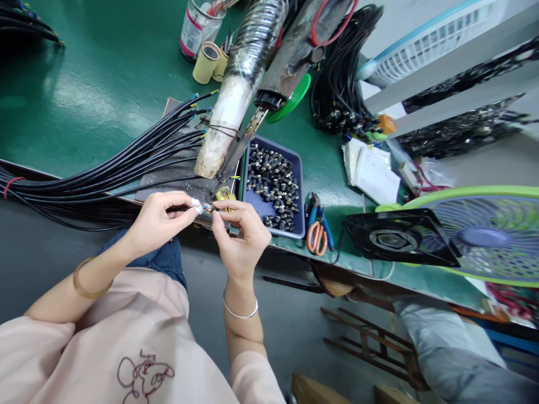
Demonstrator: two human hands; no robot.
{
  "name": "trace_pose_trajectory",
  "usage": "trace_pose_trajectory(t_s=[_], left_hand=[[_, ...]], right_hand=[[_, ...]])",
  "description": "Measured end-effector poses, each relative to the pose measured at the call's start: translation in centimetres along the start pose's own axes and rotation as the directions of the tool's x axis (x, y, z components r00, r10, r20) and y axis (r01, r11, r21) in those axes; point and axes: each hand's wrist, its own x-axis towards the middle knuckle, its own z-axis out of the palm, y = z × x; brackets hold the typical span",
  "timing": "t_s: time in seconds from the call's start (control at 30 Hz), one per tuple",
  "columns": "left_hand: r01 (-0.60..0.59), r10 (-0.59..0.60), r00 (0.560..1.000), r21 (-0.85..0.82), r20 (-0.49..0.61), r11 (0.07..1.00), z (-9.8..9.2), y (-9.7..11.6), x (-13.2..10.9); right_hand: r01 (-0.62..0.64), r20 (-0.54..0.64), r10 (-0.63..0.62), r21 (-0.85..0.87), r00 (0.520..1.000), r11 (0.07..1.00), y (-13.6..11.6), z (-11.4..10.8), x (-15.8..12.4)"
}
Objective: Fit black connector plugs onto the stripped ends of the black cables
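My left hand (162,217) pinches the end of a black cable (177,210), with white wrapping on a fingertip. Thin coloured wires stick out of that end toward my right hand (239,234). A small connector, mostly covered by the fingers, is pinched in my right hand and meets the wires. Just above both hands, the tip of a soldering iron (252,124) points down beside a wrapped hose (221,126). To the right, a blue-grey bin (257,211) holds many small black connectors (273,177). Black cables (122,163) with coloured wire ends lie to the left.
Orange-and-blue pliers (319,230) lie right of the bin. Further right are white papers (374,171), a black square fan (396,238) and a green-rimmed fan (484,235). A jar (194,33) and yellow cups (206,63) stand behind. Another person's grey-clad leg (455,348) is at lower right.
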Motion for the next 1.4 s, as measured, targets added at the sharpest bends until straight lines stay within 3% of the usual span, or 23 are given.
trace_pose_trajectory(t_s=[0.47, 0.8, 1.03, 1.4], left_hand=[[0.002, -0.002, 1.000, 0.054, 0.005, 0.999, 0.0, 0.0, 2.0], [-0.030, 0.031, 0.999, 0.066, -0.011, 0.997, -0.1, 0.2, 2.1], [0.013, -0.015, 0.999, 0.034, 0.047, 0.999, -0.3, 0.2, 1.9], [0.007, -0.011, 0.999, 0.084, 0.044, 0.996, -0.1, 0.0, 1.3]], right_hand=[[-0.019, 0.012, 0.019, 0.019, 1.000, 1.000, 0.8, 0.3, 1.2], [-0.013, -0.010, 0.013, -0.028, 1.000, 1.000, 0.1, 0.1, 1.6], [0.034, 0.052, -0.032, -0.027, 0.998, 0.999, 0.3, 0.0, 1.1], [0.050, -0.003, -0.050, -0.016, 0.999, 0.999, 0.3, -0.2, 0.4]])
